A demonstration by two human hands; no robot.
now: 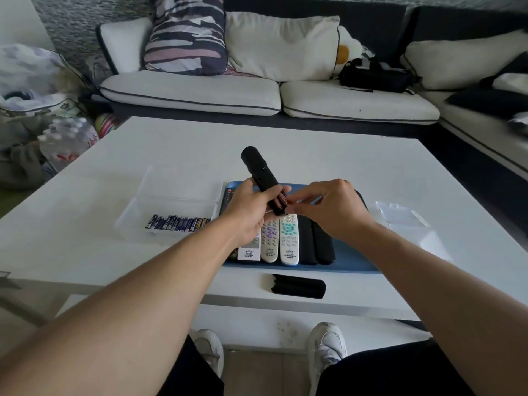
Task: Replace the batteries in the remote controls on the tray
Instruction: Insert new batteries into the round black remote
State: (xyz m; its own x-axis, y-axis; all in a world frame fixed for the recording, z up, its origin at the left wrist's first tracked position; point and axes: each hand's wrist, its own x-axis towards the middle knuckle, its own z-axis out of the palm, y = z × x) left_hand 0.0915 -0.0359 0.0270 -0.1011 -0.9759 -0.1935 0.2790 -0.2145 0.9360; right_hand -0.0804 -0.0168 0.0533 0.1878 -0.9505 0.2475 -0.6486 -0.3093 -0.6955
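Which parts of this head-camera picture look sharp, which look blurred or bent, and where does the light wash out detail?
Head view: the tray with its pale remotes is sharp; the left hand and right hand at the black remote are clear. The water bottles at the left edge smear; wide-angle bending curves the sofa. Bright glare flattens the white table.

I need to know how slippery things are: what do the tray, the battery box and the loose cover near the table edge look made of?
Tray: blue, probably matte plastic, with no glare. Battery box: clear, thin plastic, since the white table shows through its walls. Cover: black, likely moulded plastic with a dull finish, though the view is too soft to be sure.
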